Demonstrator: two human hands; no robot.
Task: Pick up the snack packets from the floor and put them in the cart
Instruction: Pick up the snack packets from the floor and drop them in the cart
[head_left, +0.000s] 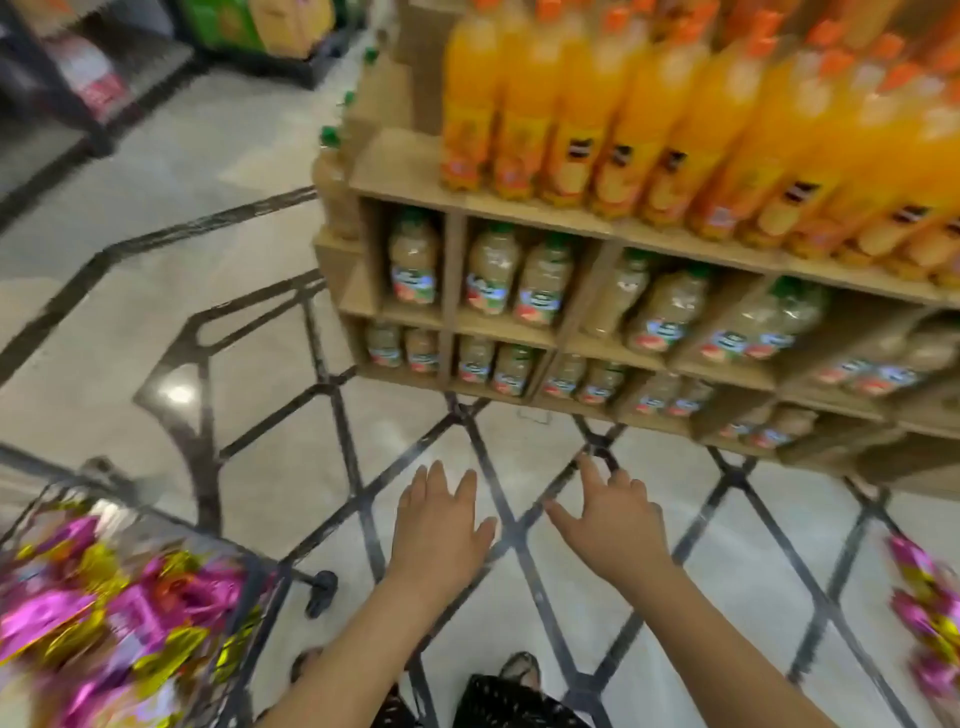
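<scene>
Pink snack packets (119, 613) in cart (257, 587), left edge; more packets (930, 618), right edge; left hand (439, 525), right hand (613, 519) outspread, empty

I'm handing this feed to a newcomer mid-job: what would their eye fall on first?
Bright orange bottles fill the top of the cardboard shelf at upper right. Pink-and-gold snack packets are heaped in the cart at lower left, with more packets at the right edge, apparently on the floor. At centre the left hand and right hand reach forward, open and empty.
</scene>
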